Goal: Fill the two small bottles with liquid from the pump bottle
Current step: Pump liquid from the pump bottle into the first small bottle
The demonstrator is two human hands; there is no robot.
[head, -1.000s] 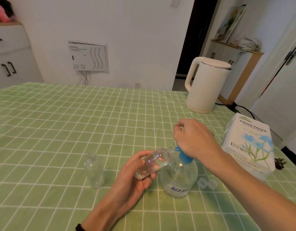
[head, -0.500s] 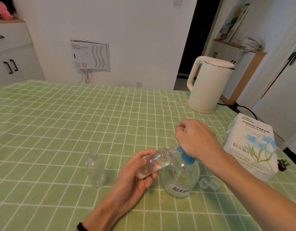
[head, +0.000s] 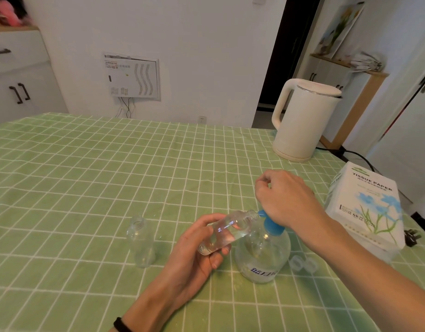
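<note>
At the tabletop's (head: 86, 188) near right, the left hand (head: 194, 255), fingers clamped on a tilted small bottle (head: 227, 232), should hold its mouth snug under the spout of the pump bottle (head: 263, 257) while the right hand (head: 285, 200), fingers curled over the pump, presses slowly.

Blue pump head of clear round plastic pump bottle (head: 263, 257) mostly hidden under right hand (head: 288, 200). Bottle's label print (head: 264, 271) blurred, unreadable. Liquid level in tilted clear small bottle (head: 227, 232) in left hand (head: 194, 257) unclear. Left forearm (head: 154, 310) cut off at bottom edge, right forearm (head: 374, 271) at right edge.
</note>
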